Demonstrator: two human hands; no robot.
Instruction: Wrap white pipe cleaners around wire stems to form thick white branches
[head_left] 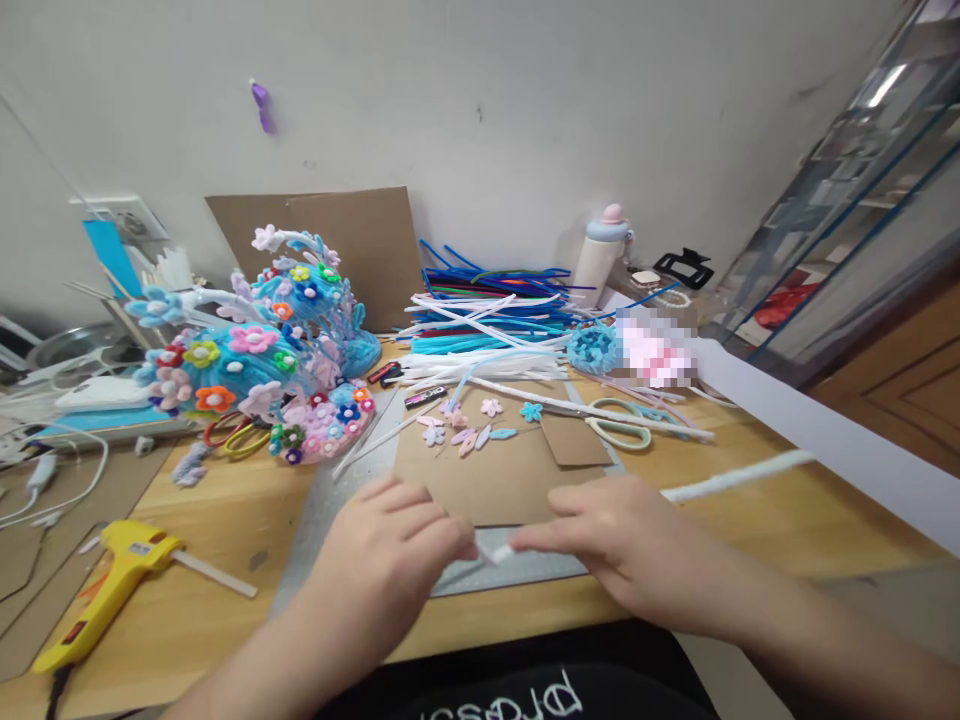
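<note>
My left hand [409,545] is closed, its fingertips pinching a thin pale strand, which looks like a pipe cleaner [487,549]. Opposite it, my right hand [615,545] closes around a white fuzzy stem [739,476], its index finger stretched along it. One end of the stem shows between my hands, where the strand meets it; the other sticks out past my right wrist. Both hands are over the near edge of a grey cutting mat [544,567]. Just beyond them, small fuzzy flowers and leaves [469,440] lie on a cardboard sheet [450,490].
At left stand fuzzy blue flower-covered shapes [232,370], with a yellow glue gun [127,575] nearer me. A pile of pipe cleaners [487,330] lies at the back. Pale green scissors [622,430], a white bottle [602,255] and a paper sheet [825,420] are right.
</note>
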